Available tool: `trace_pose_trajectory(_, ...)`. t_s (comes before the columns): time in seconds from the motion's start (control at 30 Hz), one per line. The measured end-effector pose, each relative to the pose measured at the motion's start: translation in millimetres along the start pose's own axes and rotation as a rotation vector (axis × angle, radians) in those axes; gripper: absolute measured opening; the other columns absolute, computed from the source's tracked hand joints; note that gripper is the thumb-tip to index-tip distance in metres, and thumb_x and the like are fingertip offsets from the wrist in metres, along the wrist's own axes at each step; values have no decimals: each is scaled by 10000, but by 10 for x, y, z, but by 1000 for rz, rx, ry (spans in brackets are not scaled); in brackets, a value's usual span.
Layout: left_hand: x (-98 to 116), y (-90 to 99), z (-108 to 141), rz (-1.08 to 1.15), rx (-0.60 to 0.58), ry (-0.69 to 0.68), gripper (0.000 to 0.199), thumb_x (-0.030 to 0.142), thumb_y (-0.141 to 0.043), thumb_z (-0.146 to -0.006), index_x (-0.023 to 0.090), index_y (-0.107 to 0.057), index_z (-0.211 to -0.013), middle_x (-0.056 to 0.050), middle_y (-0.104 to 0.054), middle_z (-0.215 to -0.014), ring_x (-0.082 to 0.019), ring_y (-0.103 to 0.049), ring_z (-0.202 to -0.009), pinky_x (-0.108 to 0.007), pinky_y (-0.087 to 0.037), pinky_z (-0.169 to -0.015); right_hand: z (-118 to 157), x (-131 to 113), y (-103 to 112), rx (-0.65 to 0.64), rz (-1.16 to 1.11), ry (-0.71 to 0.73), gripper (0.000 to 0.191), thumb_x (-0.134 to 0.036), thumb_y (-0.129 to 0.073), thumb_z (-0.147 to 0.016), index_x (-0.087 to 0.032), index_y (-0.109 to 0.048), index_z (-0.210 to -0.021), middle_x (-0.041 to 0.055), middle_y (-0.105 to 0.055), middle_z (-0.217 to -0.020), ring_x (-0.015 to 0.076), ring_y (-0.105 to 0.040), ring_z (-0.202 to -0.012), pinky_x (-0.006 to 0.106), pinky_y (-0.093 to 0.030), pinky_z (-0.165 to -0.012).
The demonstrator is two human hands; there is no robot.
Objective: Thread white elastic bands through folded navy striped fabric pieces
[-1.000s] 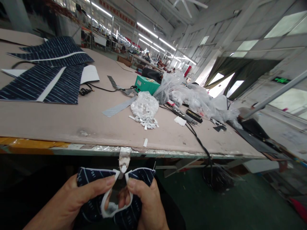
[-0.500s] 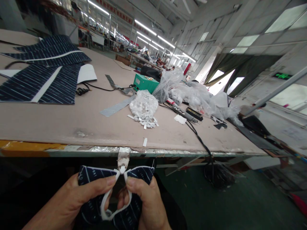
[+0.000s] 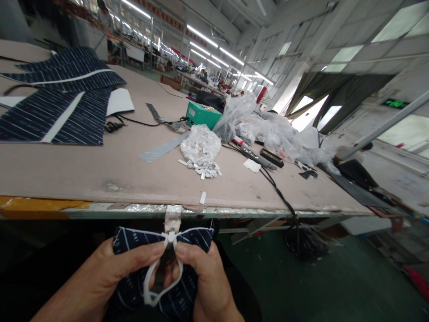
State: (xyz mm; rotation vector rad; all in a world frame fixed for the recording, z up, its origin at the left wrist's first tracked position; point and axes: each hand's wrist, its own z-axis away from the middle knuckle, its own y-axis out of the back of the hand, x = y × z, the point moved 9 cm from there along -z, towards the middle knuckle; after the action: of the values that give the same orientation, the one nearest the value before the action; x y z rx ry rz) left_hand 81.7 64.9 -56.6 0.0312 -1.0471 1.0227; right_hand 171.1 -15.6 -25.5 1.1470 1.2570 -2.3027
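Both my hands grip a navy fabric piece (image 3: 187, 286) with pale stripes, lettering and white edging, just below the table's front edge. My left hand (image 3: 124, 273) pinches its left side, thumb along the white trim. On the opposite side, my right hand (image 3: 204, 277) is closed with the thumb pressed near the trim. Between the thumbs the white edging forms a loop around an opening, and other fingertips show through it. A small white tab (image 3: 171, 237) sits at the top of the loop, against a worn strip (image 3: 173, 217) hanging from the table edge.
On the table (image 3: 83, 174) lies a clear bag (image 3: 201, 145) spilling small white pieces. Behind it stand a green box (image 3: 203, 115) and crumpled plastic (image 3: 264, 129). A grey tool (image 3: 256, 157) with black cable lies right. Striped navy panels (image 3: 33, 116) lie left.
The fabric and both thumbs have shifted slightly, with the fabric's upper edges a little higher. Both hands keep hold of it.
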Motion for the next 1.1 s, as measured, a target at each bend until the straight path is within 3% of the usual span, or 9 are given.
trace_pose_trajectory(0.33,74,-45,35,-5,23,-24,355,473,-999,-488,221,-808,-649,-62,-808,-602,-228,-732,-562,-288,-624,-577,-2,41,10,-21,-12,36,276,-349,-795,-749,-155,-667,-600,10,-651,-499,93,-472,-392,217,-413,-486)
trace_pose_trajectory(0.53,150,-51,121,-52,123,-6,455,532,-1025,-326,220,-776,-545,-51,-764,-511,-195,-679,-502,-240,-576,-514,4,19,-26,-20,-31,90,321,-382,-821,-763,-170,-664,-580,8,-645,-481,112,-508,-403,233,-398,-492)
trace_pose_trajectory(0.73,122,23,-6,-79,49,-75,390,527,-999,-441,230,-781,-572,-51,-766,-518,-204,-669,-488,-285,-593,-512,17,6,-48,-47,2,116,359,-416,-811,-782,-171,-673,-559,28,-663,-495,134,-534,-416,256,-438,-503)
trace_pose_trajectory(0.87,148,11,-48,-86,29,-115,370,509,-985,-472,232,-742,-504,-30,-732,-465,-183,-642,-440,-259,-572,-467,11,-14,-79,-45,-38,109,276,-383,-806,-788,-164,-717,-645,21,-673,-520,135,-538,-435,260,-478,-527)
trace_pose_trajectory(1.1,106,56,-68,-91,128,-60,423,515,-1005,-416,228,-793,-643,-40,-797,-567,-239,-726,-531,-285,-614,-522,-7,-20,1,31,15,120,356,-414,-858,-733,-145,-655,-617,-15,-567,-508,104,-476,-509,210,-397,-514)
